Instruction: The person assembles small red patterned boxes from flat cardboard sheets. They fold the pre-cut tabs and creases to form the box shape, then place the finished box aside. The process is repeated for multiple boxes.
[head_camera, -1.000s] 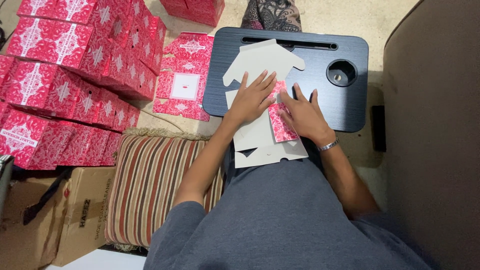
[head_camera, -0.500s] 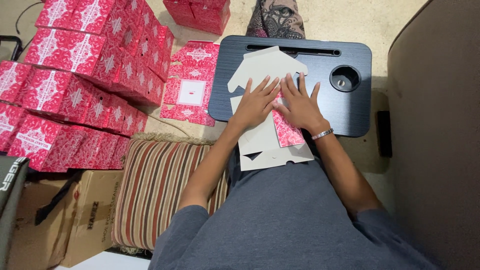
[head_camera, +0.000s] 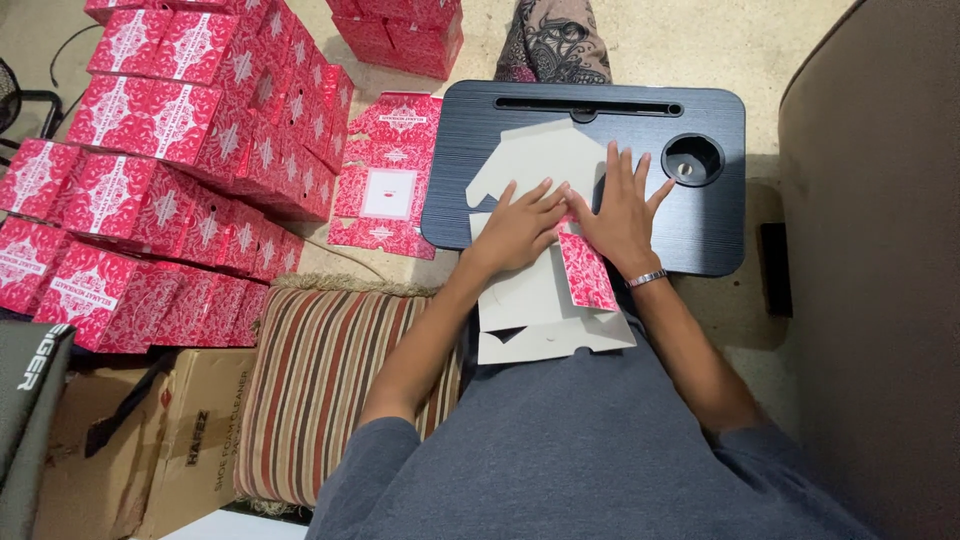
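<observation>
1. Left hand (head_camera: 520, 225) is spread flat, palm down, on the carton blank (head_camera: 540, 240), fingers pointing up and to the right. It's not gripping anything, just pressing the card down, probably so it doesn't spring back up.
2. Right hand (head_camera: 622, 212) does the same: open, fingers fanned, palm flat on the blank's right part, right above the red flap (head_camera: 587, 272) that's folded over printed side up. The two hands nearly touch in the middle, so it looks like they're holding a crease down together.
3. Both forearms come in from below and meet in a V. The wrists sit low, and there's a bracelet (head_camera: 646, 278) on the right one.
4. The blank lies plain side up, its top half on the lap desk (head_camera: 700, 110) and its bottom half hanging off toward the lap. The desk gives a hard surface to press against, I guess.
5. The desk has a cup hole (head_camera: 692, 160) to the right of the hands and a slot along its far edge.
6. More flat cartons (head_camera: 385, 190) sit on the floor just left of the desk, within easy reach.
7. Further left are stacks of finished red boxes (head_camera: 170, 160), with a striped cushion (head_camera: 320, 390) and a brown cardboard box (head_camera: 160, 440) below them.
</observation>
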